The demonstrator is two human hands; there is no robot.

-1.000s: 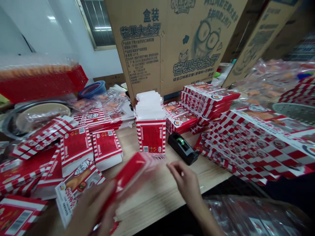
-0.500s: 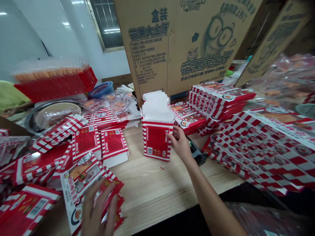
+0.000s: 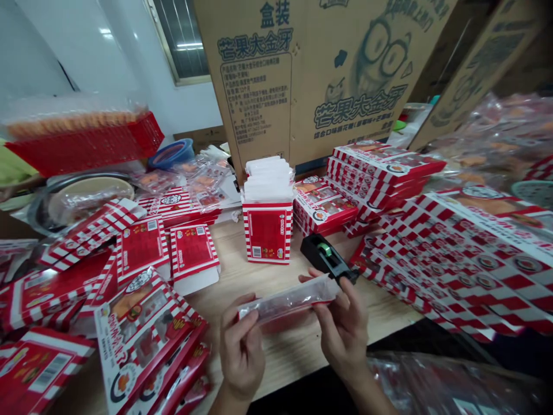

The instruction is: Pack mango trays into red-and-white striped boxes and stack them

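Over the near middle of the table, a flat red-and-white carton (image 3: 289,301) is tilted almost edge-on, with shiny clear film along its upper face. Its left end is pinched between the thumb and fingers of my left hand (image 3: 242,346). My right hand (image 3: 343,328) grips the other end, where a whitish part shows; the underside is mostly hidden. Just beyond my right hand lies a black tape dispenser (image 3: 328,256). Farther back stands a row of upright red-and-white cartons (image 3: 268,230) with white flaps. Left of my left hand, printed window boxes (image 3: 142,334) lie stacked.
Piles of striped boxes (image 3: 470,259) line the right side. A large brown cardboard box (image 3: 311,80) blocks the back. At back left are a red tray (image 3: 86,144) of orange pieces, a blue basket (image 3: 173,154) and a round metal basin (image 3: 38,210).
My right hand has left the upright cartons and come nearer. My left hand has moved right, off the stacked boxes. Both now hold a flat carton between them.
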